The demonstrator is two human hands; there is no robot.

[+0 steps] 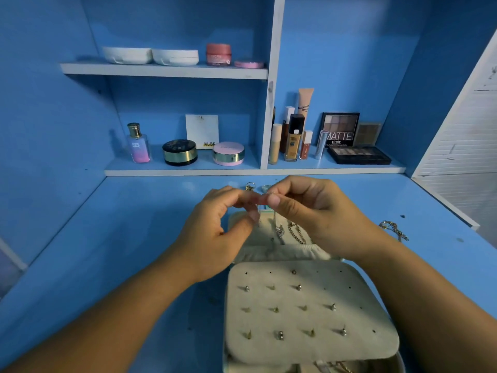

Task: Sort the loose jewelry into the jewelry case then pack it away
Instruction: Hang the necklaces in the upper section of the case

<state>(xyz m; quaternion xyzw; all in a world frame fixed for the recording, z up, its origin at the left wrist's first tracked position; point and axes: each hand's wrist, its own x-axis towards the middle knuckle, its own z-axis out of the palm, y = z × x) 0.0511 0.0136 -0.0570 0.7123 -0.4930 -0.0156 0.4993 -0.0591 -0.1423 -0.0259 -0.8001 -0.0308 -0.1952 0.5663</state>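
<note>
A cream jewelry case (371, 343) lies open on the blue desk, its earring panel (309, 319) studded with several earrings. Above the raised lid, my left hand (220, 232) and my right hand (312, 211) meet, both pinching a thin silver necklace (278, 227) whose pendant hangs down against the lid. A gold chain (297, 234) hangs on the lid beside it. Two rings (250, 186) rest on the desk just behind my fingers. Another loose chain (394, 230) lies on the desk to the right of the case.
Shelves behind the desk hold cosmetics: a perfume bottle (138, 144), powder compacts (228, 153), foundation bottles (293, 138) and eyeshadow palettes (359, 154). A white slatted door (462, 146) stands at the right. Bare desk surface (107, 238) spreads to the left.
</note>
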